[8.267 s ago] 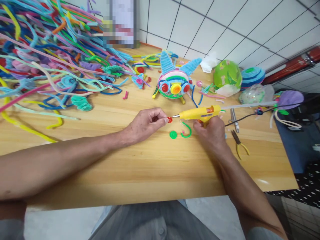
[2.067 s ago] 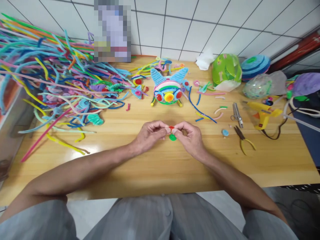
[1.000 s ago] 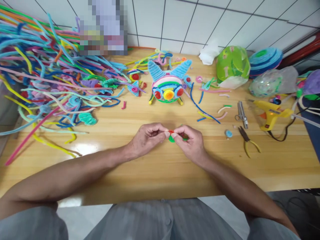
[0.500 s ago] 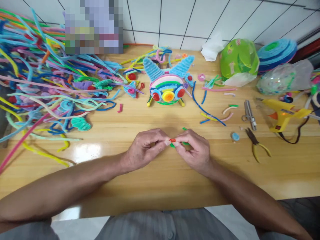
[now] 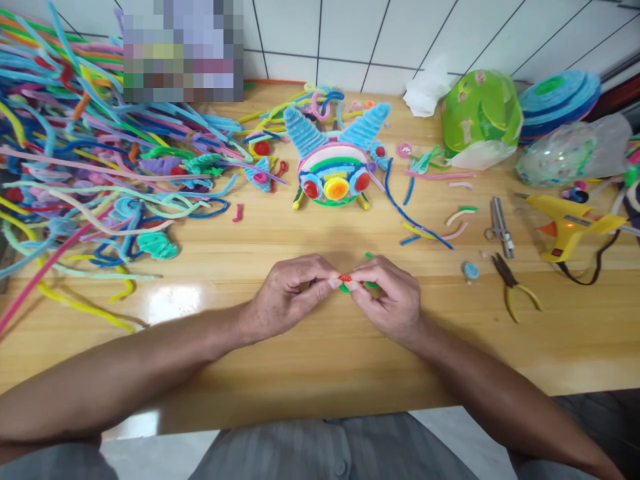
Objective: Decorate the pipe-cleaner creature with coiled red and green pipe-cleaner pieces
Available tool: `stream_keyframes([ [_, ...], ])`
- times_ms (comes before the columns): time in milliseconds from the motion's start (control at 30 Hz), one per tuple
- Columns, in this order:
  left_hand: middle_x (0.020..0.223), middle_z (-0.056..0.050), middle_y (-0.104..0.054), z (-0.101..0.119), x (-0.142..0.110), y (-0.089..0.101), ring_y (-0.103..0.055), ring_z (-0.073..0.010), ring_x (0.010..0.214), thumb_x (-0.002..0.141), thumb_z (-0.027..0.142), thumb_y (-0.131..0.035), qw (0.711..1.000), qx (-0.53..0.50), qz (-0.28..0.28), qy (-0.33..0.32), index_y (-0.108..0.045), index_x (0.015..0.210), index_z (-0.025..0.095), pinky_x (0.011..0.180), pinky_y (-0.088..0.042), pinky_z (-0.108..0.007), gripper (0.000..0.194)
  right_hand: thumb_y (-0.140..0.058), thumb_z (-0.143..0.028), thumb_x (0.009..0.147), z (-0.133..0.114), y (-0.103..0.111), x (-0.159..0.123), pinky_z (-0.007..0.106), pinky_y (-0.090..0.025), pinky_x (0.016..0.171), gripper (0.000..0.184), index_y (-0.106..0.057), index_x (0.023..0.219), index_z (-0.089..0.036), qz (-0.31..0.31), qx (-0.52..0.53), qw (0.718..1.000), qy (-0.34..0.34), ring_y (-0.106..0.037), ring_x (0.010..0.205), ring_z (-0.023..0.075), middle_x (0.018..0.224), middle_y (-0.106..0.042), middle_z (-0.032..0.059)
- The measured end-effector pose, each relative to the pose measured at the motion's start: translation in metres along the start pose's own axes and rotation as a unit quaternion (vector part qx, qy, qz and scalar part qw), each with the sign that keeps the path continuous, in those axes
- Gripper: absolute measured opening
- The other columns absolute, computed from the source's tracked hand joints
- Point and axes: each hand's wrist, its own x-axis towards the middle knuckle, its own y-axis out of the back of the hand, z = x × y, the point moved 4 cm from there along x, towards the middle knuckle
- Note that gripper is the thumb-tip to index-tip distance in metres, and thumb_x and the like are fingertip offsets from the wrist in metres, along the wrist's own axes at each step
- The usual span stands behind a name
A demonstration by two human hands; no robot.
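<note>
Between my fingertips is a small red piece of pipe cleaner [image 5: 345,278], mostly covered. My left hand [image 5: 299,291] pinches its left end, and my right hand [image 5: 387,293] pinches its right end. Just behind and under the right fingers, bits of green pipe cleaner [image 5: 371,285] show; I cannot tell whether they join the red piece. Beyond the hands stands a pipe-cleaner animal head [image 5: 334,163] with blue pointed ears, red eyes and a yellow-orange nose.
Many loose pipe cleaners [image 5: 115,173] heap up at the left. On the right lie pliers [image 5: 510,283], scissors [image 5: 499,227], a yellow glue gun [image 5: 565,223] and a light-blue coil [image 5: 471,271]. Behind them are a green tissue pack [image 5: 481,120] and cut pipe-cleaner pieces [image 5: 420,217].
Both hands keep their pinch on the red piece, with barely any shift of the fingers. The whole view has tilted very slightly.
</note>
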Motion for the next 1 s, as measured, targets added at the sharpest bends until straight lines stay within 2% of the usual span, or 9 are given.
stream_keyframes([
  [367, 0.083, -0.007, -0.076, -0.0026, 0.0006, 0.0000, -0.069, -0.0140, 0.074, 0.101, 0.022, -0.068, 1.000, -0.001, 0.005, 0.008, -0.078, 0.097, 0.018, 0.071, -0.055, -0.025, 0.011, -0.066, -0.009, 0.093, 0.0014, -0.0002, -0.0007, 0.032, -0.055, 0.068, 0.017, -0.069, 0.090, -0.026, -0.013, -0.005, 1.000, -0.017, -0.069, 0.068, 0.0157, 0.076, -0.075, -0.0001],
  [567, 0.084, -0.005, -0.075, -0.0035, 0.0000, -0.0002, -0.068, -0.0114, 0.074, 0.099, 0.015, -0.070, 0.999, -0.005, 0.012, -0.037, -0.077, 0.100, 0.016, 0.071, -0.055, -0.022, 0.006, -0.067, -0.007, 0.091, 0.0020, -0.0003, -0.0012, 0.030, -0.054, 0.068, 0.017, -0.068, 0.090, -0.024, -0.003, 0.000, 1.000, -0.004, -0.068, 0.068, 0.0151, 0.075, -0.074, -0.0008],
  [1000, 0.082, -0.004, -0.073, -0.0032, 0.0010, -0.0004, -0.066, -0.0099, 0.073, 0.099, 0.014, -0.070, 0.999, 0.003, 0.010, -0.031, -0.076, 0.098, 0.014, 0.069, -0.053, -0.020, 0.006, -0.067, -0.008, 0.092, 0.0038, -0.0015, -0.0018, 0.030, -0.053, 0.067, 0.017, -0.065, 0.090, -0.024, -0.001, -0.005, 1.000, -0.003, -0.067, 0.066, 0.0145, 0.073, -0.072, -0.0012],
])
